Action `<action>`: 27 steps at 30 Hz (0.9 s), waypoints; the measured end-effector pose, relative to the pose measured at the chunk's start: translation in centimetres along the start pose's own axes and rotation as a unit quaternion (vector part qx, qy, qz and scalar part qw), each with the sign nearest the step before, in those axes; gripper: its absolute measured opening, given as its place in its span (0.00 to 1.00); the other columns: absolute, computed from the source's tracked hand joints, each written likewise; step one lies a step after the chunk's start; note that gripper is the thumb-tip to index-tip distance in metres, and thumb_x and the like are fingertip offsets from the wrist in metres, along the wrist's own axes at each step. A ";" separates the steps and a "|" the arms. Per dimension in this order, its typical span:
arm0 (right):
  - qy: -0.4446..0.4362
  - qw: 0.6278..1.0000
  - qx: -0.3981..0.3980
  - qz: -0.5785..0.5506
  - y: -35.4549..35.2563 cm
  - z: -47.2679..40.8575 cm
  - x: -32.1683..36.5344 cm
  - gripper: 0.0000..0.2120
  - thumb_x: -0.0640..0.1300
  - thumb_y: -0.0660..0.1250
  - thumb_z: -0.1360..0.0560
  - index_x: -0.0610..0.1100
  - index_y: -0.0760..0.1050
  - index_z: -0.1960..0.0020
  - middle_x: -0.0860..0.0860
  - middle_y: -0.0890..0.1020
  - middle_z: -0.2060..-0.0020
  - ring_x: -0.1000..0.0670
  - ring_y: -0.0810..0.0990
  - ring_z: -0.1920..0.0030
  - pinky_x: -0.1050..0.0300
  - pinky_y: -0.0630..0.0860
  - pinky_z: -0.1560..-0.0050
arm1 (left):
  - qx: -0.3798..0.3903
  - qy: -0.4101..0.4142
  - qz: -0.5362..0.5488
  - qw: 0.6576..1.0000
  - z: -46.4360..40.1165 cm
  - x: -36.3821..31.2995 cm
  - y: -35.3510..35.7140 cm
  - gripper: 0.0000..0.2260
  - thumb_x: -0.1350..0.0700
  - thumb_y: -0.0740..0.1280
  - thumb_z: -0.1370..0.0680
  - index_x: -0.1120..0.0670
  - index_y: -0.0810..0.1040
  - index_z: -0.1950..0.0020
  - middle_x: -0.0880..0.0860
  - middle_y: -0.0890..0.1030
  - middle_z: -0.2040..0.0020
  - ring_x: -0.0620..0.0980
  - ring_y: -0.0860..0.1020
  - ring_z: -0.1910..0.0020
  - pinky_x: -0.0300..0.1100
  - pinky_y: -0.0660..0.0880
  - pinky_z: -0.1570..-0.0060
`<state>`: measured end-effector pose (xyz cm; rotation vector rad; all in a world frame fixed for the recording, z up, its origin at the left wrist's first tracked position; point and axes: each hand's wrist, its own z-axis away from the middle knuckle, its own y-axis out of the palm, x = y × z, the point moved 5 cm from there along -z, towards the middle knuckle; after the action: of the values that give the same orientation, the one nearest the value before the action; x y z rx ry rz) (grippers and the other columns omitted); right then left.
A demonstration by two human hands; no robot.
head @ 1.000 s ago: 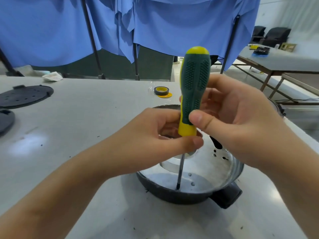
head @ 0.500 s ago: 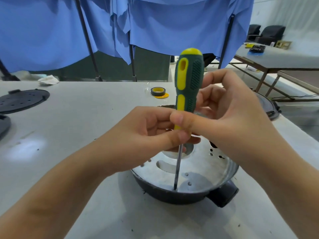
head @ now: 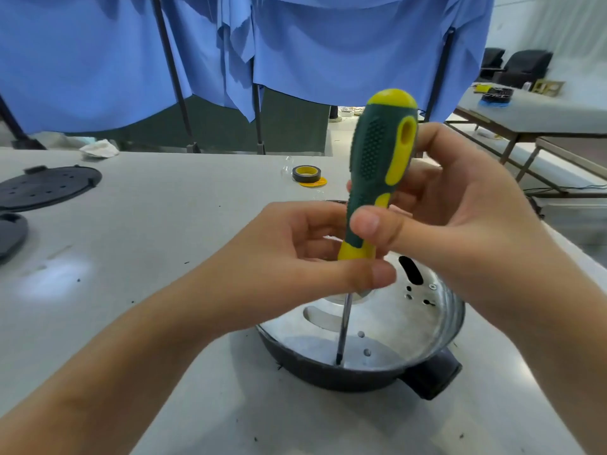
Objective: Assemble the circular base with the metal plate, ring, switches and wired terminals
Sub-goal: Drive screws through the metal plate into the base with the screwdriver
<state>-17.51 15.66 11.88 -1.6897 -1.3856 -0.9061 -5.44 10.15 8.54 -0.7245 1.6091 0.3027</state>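
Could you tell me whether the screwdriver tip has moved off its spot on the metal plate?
No: the screwdriver tip sits at the same near-edge spot on the metal plate.

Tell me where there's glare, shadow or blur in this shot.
Head view: glare patch on the table at left; hands' shadow darkens the metal plate around the screwdriver tip; frame edges soft, and the far table bows with wide-angle distortion.

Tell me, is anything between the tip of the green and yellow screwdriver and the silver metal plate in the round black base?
Nothing visible. The green and yellow screwdriver stands nearly upright, its tip on the silver metal plate near the front rim of the round black base.
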 end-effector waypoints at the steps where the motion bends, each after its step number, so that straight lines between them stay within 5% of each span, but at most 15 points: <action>1: -0.006 1.000 -0.012 0.013 0.1 0.0 0.0 0.21 0.42 0.77 0.40 0.48 0.72 0.51 0.46 0.82 0.61 0.47 0.83 0.61 0.53 0.81 0.58 | -0.023 0.011 -0.019 0.999 0.0 -0.1 0.0 0.17 0.56 0.79 0.36 0.51 0.83 0.48 0.53 0.86 0.52 0.51 0.84 0.52 0.45 0.81 0.51; 3: -0.013 0.998 -0.042 0.037 0.2 0.2 -0.1 0.23 0.43 0.79 0.41 0.49 0.71 0.52 0.48 0.82 0.62 0.50 0.84 0.61 0.56 0.80 0.58 | -0.063 0.038 -0.045 0.996 0.1 -0.5 0.0 0.15 0.53 0.79 0.39 0.52 0.83 0.54 0.52 0.85 0.57 0.51 0.84 0.55 0.49 0.81 0.51; 7: -0.022 0.994 -0.087 0.062 0.4 0.4 -0.5 0.24 0.45 0.79 0.41 0.50 0.69 0.52 0.52 0.82 0.64 0.53 0.82 0.61 0.59 0.77 0.59 | -0.112 0.057 -0.056 0.991 0.1 -0.6 -0.5 0.12 0.57 0.80 0.42 0.49 0.79 0.65 0.48 0.83 0.66 0.47 0.84 0.62 0.41 0.81 0.57; 13: 0.023 0.999 0.026 -0.011 0.9 0.3 -0.9 0.16 0.43 0.69 0.30 0.45 0.75 0.42 0.52 0.84 0.50 0.55 0.82 0.48 0.62 0.78 0.51 | -0.001 0.037 0.031 0.999 0.1 -0.5 0.0 0.12 0.62 0.71 0.29 0.57 0.82 0.46 0.54 0.85 0.50 0.50 0.84 0.49 0.37 0.78 0.50; 18: 0.062 0.980 0.151 -0.113 0.9 0.3 -1.0 0.20 0.35 0.62 0.27 0.41 0.70 0.35 0.45 0.80 0.39 0.46 0.80 0.40 0.54 0.78 0.45 | 0.040 0.031 0.038 0.998 0.0 -0.4 -0.2 0.13 0.65 0.66 0.26 0.59 0.78 0.42 0.54 0.84 0.45 0.49 0.82 0.45 0.36 0.77 0.46; 24: 0.029 0.994 0.076 -0.068 0.2 -0.1 -1.2 0.21 0.39 0.73 0.37 0.41 0.75 0.45 0.46 0.85 0.54 0.48 0.85 0.51 0.58 0.80 0.57 | 0.085 -0.016 0.005 0.996 0.2 0.2 -0.8 0.14 0.60 0.64 0.24 0.56 0.78 0.38 0.53 0.83 0.43 0.49 0.81 0.42 0.40 0.76 0.41; 27: 0.004 1.000 0.014 -0.014 -0.2 -0.3 -1.2 0.25 0.39 0.78 0.42 0.43 0.72 0.48 0.50 0.82 0.62 0.51 0.84 0.58 0.56 0.81 0.55 | 0.085 -0.039 -0.057 0.994 0.2 0.6 -1.4 0.14 0.54 0.70 0.26 0.51 0.80 0.41 0.50 0.84 0.45 0.48 0.81 0.42 0.50 0.74 0.37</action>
<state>-17.89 14.91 10.95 -1.6474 -1.4141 -0.9047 -4.44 9.08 8.25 -0.6618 1.4935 0.1077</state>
